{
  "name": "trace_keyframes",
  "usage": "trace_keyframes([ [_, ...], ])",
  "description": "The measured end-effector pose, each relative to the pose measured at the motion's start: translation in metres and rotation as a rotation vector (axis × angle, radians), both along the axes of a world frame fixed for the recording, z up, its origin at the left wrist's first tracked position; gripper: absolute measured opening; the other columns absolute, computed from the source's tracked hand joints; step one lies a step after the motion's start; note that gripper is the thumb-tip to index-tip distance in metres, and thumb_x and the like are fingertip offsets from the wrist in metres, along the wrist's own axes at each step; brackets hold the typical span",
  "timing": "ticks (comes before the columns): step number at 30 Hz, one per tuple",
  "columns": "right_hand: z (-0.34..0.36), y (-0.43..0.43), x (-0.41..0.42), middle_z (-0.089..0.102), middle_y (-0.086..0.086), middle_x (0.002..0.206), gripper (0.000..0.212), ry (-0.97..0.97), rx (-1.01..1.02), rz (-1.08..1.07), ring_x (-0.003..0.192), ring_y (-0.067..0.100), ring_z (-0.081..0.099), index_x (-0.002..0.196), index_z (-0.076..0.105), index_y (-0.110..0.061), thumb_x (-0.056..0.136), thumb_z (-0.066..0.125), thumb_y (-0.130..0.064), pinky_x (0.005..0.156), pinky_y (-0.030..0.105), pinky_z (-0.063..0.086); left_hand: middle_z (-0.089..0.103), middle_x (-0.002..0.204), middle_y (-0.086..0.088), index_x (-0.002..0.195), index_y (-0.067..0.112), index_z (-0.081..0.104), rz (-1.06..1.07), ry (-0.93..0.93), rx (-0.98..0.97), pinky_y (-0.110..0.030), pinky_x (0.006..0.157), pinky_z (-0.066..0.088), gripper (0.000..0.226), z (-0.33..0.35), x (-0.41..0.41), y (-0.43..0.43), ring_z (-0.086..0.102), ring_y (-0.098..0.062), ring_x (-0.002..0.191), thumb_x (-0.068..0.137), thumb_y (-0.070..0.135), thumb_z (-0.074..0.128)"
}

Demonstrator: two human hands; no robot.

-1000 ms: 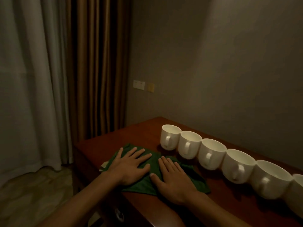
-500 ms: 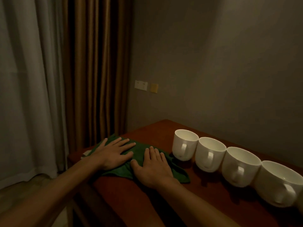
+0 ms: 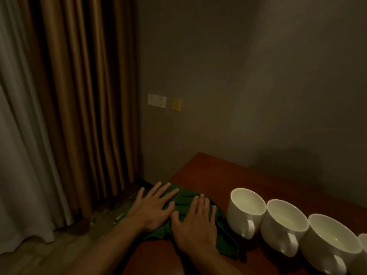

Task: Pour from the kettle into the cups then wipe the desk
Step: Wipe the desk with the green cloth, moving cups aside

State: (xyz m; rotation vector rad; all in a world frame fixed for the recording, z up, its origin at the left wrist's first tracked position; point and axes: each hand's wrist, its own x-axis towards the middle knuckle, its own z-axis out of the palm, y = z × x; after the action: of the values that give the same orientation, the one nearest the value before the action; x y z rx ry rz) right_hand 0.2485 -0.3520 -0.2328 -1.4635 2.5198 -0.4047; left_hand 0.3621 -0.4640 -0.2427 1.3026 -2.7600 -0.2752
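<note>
A green cloth point(image 3: 183, 201) lies at the left end of the dark red desk point(image 3: 214, 171). My left hand point(image 3: 155, 207) presses flat on the cloth with spread fingers, reaching the desk's left edge. My right hand point(image 3: 196, 223) lies flat on the cloth beside it. A row of white cups stands to the right: the nearest cup point(image 3: 245, 211) touches the cloth's right side, then a second cup point(image 3: 283, 227) and a third cup point(image 3: 329, 243). Pale liquid shows inside them. No kettle is in view.
Brown curtains point(image 3: 83, 96) and a white sheer curtain point(image 3: 21, 155) hang left of the desk. A grey wall runs behind the desk, with a white socket plate point(image 3: 156, 100) and a yellow plate point(image 3: 176, 105). Floor shows below the desk's left edge.
Both hands have slid the green cloth along the desk toward its left end, away from me. The view has swung left, so fewer cups show.
</note>
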Motion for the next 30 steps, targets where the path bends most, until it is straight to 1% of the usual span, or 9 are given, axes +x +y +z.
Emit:
trace_keyframes([
  [2, 0.001, -0.012, -0.004, -0.012, 0.011, 0.166, 0.087, 0.009, 0.008, -0.042, 0.152, 0.023, -0.015, 0.158, -0.006, -0.007, 0.096, 0.020, -0.062, 0.122, 0.044, -0.013, -0.009, 0.166, 0.020, 0.154, 0.055, 0.003, -0.034, -0.009, -0.009, -0.053, 0.122, -0.010, 0.053, 0.000, -0.009, -0.012, -0.017, -0.006, 0.152, 0.103, 0.058, 0.017],
  [7, 0.005, -0.036, -0.015, -0.013, 0.009, 0.166, 0.081, 0.014, 0.028, -0.123, 0.153, 0.022, -0.015, 0.158, -0.005, -0.008, 0.099, 0.019, -0.058, 0.122, 0.044, -0.013, -0.013, 0.167, 0.016, 0.156, 0.050, -0.002, -0.104, -0.016, 0.006, -0.055, 0.121, -0.012, 0.056, 0.003, -0.036, -0.040, -0.020, -0.009, 0.151, 0.103, 0.057, 0.013],
  [11, 0.004, -0.056, -0.029, -0.011, 0.009, 0.167, 0.077, 0.031, 0.007, -0.185, 0.153, 0.022, -0.013, 0.159, -0.003, -0.009, 0.100, 0.018, -0.055, 0.123, 0.044, -0.011, -0.013, 0.167, 0.014, 0.157, 0.048, -0.001, -0.152, -0.016, 0.003, -0.055, 0.121, -0.013, 0.055, 0.003, -0.058, -0.064, -0.019, -0.010, 0.152, 0.104, 0.055, 0.014],
  [16, 0.003, -0.079, -0.052, -0.011, 0.007, 0.167, 0.077, 0.032, -0.005, -0.242, 0.153, 0.022, -0.013, 0.159, -0.004, -0.011, 0.100, 0.017, -0.057, 0.122, 0.045, -0.013, -0.012, 0.168, 0.012, 0.157, 0.047, 0.000, -0.196, -0.022, 0.006, -0.055, 0.122, -0.012, 0.056, 0.002, -0.089, -0.092, -0.018, -0.011, 0.153, 0.103, 0.056, 0.014],
  [21, 0.000, -0.099, -0.071, -0.011, 0.006, 0.167, 0.079, 0.032, -0.017, -0.342, 0.153, 0.021, -0.013, 0.159, -0.004, -0.012, 0.099, 0.016, -0.060, 0.122, 0.046, -0.013, -0.010, 0.168, 0.010, 0.158, 0.045, 0.000, -0.296, -0.023, -0.020, -0.049, 0.123, -0.013, 0.058, 0.000, -0.119, -0.122, -0.019, -0.012, 0.153, 0.103, 0.057, 0.014],
  [27, 0.004, -0.119, -0.085, -0.013, 0.003, 0.167, 0.080, 0.011, 0.008, -0.570, 0.153, 0.018, -0.014, 0.159, -0.006, -0.017, 0.097, 0.016, -0.063, 0.122, 0.046, -0.013, -0.014, 0.168, 0.006, 0.159, 0.041, -0.001, -0.491, -0.019, 0.001, -0.039, 0.124, -0.013, 0.058, 0.004, -0.157, -0.150, -0.021, -0.013, 0.152, 0.105, 0.055, 0.015],
  [29, 0.004, -0.129, -0.087, -0.014, -0.001, 0.166, 0.082, -0.003, 0.041, -0.644, 0.153, 0.016, -0.014, 0.159, -0.005, -0.020, 0.096, 0.015, -0.067, 0.120, 0.045, -0.016, -0.016, 0.167, 0.005, 0.159, 0.040, -0.004, -0.564, -0.055, -0.018, -0.038, 0.124, -0.014, 0.059, 0.008, -0.162, -0.160, -0.023, -0.013, 0.151, 0.104, 0.055, 0.013],
  [30, 0.004, -0.132, -0.087, -0.014, -0.003, 0.166, 0.083, 0.007, 0.059, -0.670, 0.153, 0.015, -0.013, 0.159, -0.005, -0.022, 0.094, 0.013, -0.070, 0.117, 0.045, -0.020, -0.018, 0.167, 0.005, 0.159, 0.040, -0.005, -0.606, -0.072, -0.012, -0.039, 0.124, -0.014, 0.059, 0.009, -0.167, -0.163, -0.024, -0.013, 0.151, 0.104, 0.055, 0.012],
])
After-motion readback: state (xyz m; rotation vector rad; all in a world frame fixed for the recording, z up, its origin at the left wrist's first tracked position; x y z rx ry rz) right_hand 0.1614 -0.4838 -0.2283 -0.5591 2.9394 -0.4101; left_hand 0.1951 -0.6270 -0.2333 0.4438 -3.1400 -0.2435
